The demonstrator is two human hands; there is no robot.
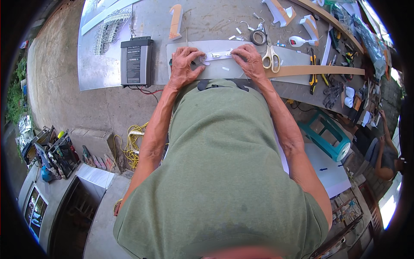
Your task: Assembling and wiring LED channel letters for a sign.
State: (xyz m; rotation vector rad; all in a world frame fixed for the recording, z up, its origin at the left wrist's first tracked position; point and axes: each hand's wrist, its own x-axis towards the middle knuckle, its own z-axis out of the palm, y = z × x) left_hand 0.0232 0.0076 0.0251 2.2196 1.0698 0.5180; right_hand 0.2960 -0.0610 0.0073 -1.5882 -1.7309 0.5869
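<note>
A narrow white strip (218, 55) with small shiny pieces along it lies between my hands, over a pale sheet (189, 46) at the table's near edge. My left hand (184, 64) has its curled fingertips at the strip's left end, the thumb lower and a little apart. Beside that thumb, a thin white curl (205, 63) shows. At the other end, my right hand (250, 62) pinches the strip between thumb and forefinger. Gold-handled scissors (271, 58) lie just right of this hand, below a roll of dark tape (258, 37). Small white scraps (225, 68) dot the sheet.
Left on the table stand a grey power box (136, 61) and a bundle of wired light modules (113, 30). White-and-orange shaped pieces (176, 22) lie at the back. Pliers (313, 73) and other tools fill the right side. A teal stool (330, 137) and another person (384, 151) are beyond.
</note>
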